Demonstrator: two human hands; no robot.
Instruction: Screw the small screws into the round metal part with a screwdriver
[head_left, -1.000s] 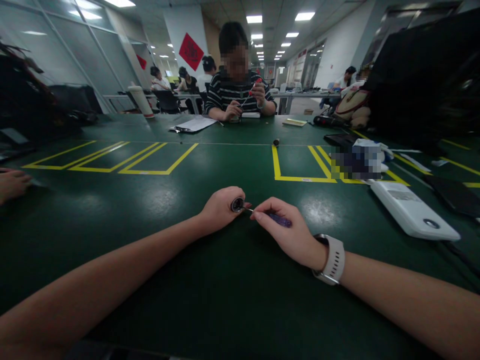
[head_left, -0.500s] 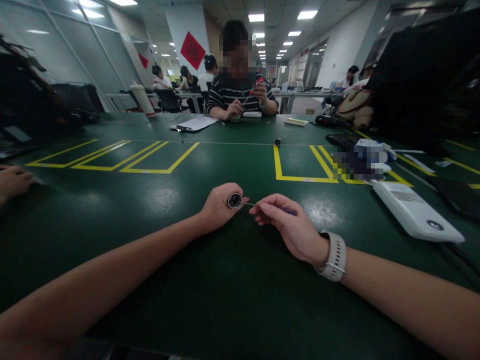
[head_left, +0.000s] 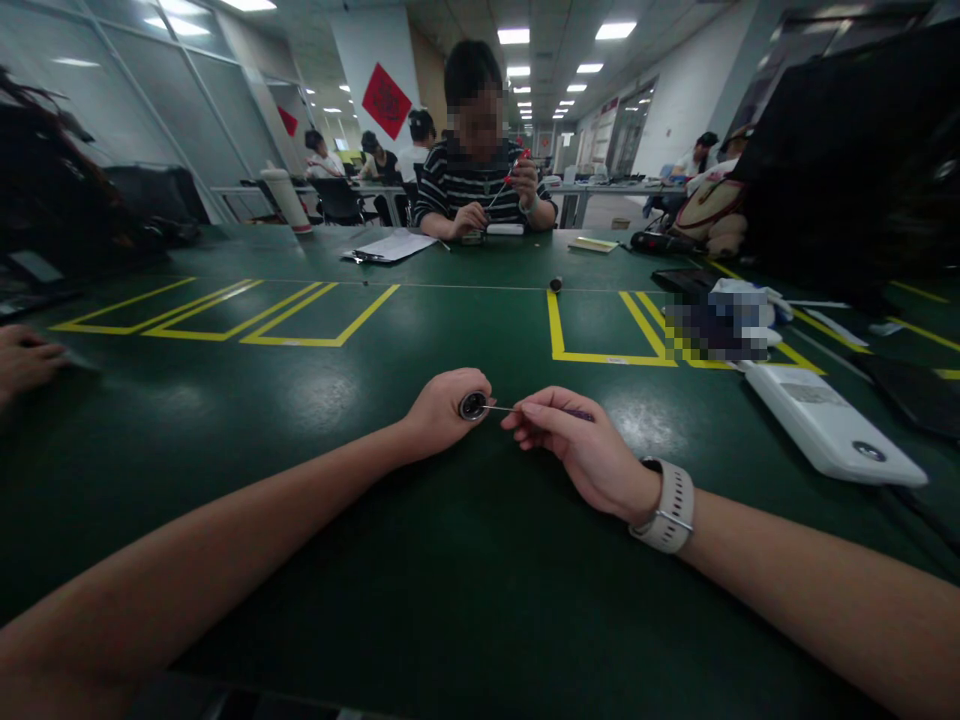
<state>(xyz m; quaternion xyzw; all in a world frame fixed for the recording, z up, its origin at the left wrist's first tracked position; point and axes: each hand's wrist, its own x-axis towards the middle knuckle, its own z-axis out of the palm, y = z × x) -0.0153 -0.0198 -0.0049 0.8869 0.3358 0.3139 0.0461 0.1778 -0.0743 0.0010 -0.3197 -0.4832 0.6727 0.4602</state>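
Observation:
My left hand (head_left: 442, 412) is closed around a small round metal connector (head_left: 472, 405), its open end turned toward me with a dark inside. In my right hand (head_left: 574, 435) is a thin screwdriver (head_left: 579, 414) with a purple handle, gripped between thumb and fingers. Its slim shaft points left and the tip meets the connector's face or rim; exactly where it touches is too small to tell. Both hands are just above the green table (head_left: 420, 570). Most of the connector's body is hidden inside my left fist.
Yellow tape outlines (head_left: 615, 358) mark the table. A small dark cylindrical part (head_left: 555, 284) stands beyond my hands. To the right lies a white device (head_left: 836, 425) with a cable. Across the table, a person (head_left: 487, 190) handles a red tool. Another person's hand (head_left: 26, 362) is at far left.
My left hand and the connector have shifted slightly right and down, closer to my right hand. The screwdriver's tip stays at the connector.

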